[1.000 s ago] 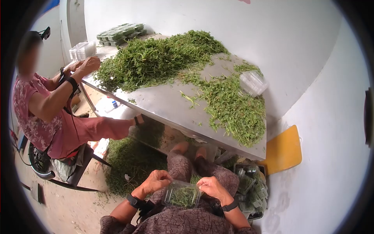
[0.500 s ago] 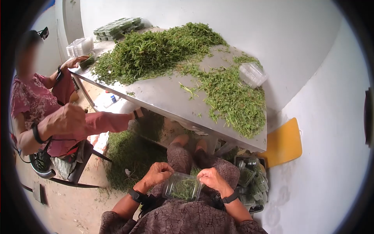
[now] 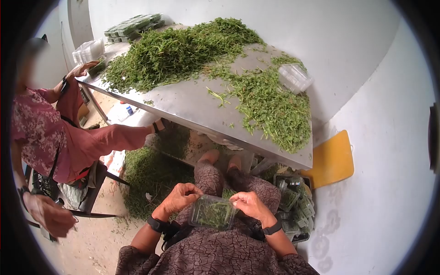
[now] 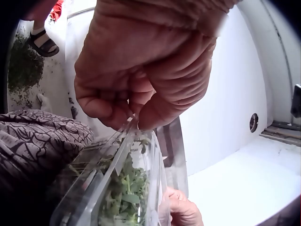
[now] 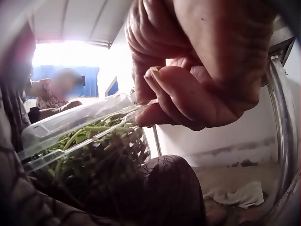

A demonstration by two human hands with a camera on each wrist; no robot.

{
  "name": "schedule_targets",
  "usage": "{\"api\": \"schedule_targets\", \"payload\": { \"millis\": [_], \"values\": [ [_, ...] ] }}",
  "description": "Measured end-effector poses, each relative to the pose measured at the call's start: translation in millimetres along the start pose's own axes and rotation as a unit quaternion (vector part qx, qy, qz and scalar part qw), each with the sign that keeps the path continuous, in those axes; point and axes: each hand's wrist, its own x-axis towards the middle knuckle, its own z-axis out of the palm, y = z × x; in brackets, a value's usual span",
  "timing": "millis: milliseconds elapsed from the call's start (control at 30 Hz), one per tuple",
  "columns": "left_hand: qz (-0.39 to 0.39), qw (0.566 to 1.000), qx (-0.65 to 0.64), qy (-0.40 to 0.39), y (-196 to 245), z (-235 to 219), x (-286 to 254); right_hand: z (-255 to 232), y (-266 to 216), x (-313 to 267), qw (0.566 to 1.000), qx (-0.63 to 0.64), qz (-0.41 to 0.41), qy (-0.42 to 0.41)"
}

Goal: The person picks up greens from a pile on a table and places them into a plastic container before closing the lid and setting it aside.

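Observation:
A clear plastic box [image 3: 212,213] with green stems and leaves inside rests over the lap, its far edge raised between both hands. My left hand [image 3: 180,198] pinches its far left corner; in the left wrist view the thumb and fingers of that hand [image 4: 146,66] meet on the rim where lid and base come together. At the far right corner, my right hand [image 3: 250,206] pinches the edge. The right wrist view shows this hand [image 5: 202,66] gripping the rim, with the lid [image 5: 80,120] lying over the greens [image 5: 89,141].
A metal table [image 3: 183,101] ahead bears heaped greens [image 3: 169,55], empty boxes [image 3: 294,78] and stacked filled boxes [image 3: 133,28]. A crate of filled boxes [image 3: 295,206] stands at the right by a yellow board [image 3: 331,160]. Another person [image 3: 41,133] sits at the left; greens [image 3: 151,183] cover the floor.
The box has tilted, its far edge higher, with both hands still pinching its corners. The other person's near hand has swung down and toward the lower left. The head view has shifted slightly.

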Motion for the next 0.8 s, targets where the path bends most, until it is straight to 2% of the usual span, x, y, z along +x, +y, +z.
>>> {"api": "schedule_targets", "payload": {
  "millis": [267,333,400,467,533,567,667,733,800],
  "values": [
    [0.01,0.999,-0.042,-0.005,-7.8,2.4,3.3,-1.6,-5.8,-0.2,0.997,-0.066,-0.033,0.006],
    [0.035,0.999,0.028,0.0,-11.6,1.8,3.8,-0.2,-2.8,1.0,0.996,-0.081,-0.036,0.012],
    [0.049,0.998,0.047,0.0,-6.9,3.1,1.5,2.3,-0.4,-2.2,0.994,-0.097,-0.039,0.016],
    [0.071,0.995,0.068,0.004,-7.4,3.9,0.7,1.4,-2.1,-2.3,0.995,-0.103,-0.002,0.0],
    [0.032,0.999,0.013,0.009,-16.8,5.0,3.7,4.2,2.2,-1.1,0.996,-0.088,-0.026,0.021],
    [0.04,0.999,0.012,0.013,-14.8,3.6,5.2,5.2,4.6,-2.1,0.996,-0.066,-0.042,0.04],
    [-0.005,1.0,-0.014,-0.002,2.9,2.6,-1.3,3.1,1.7,-5.3,0.999,-0.031,-0.024,0.023],
    [0.002,1.0,-0.023,-0.009,-2.3,1.1,0.2,2.0,-2.7,-7.5,0.999,-0.016,-0.024,0.014],
    [0.007,0.999,-0.032,-0.018,-7.1,0.6,1.2,0.7,-9.7,-11.6,1.0,0.002,0.012,-0.001]
  ]
}}
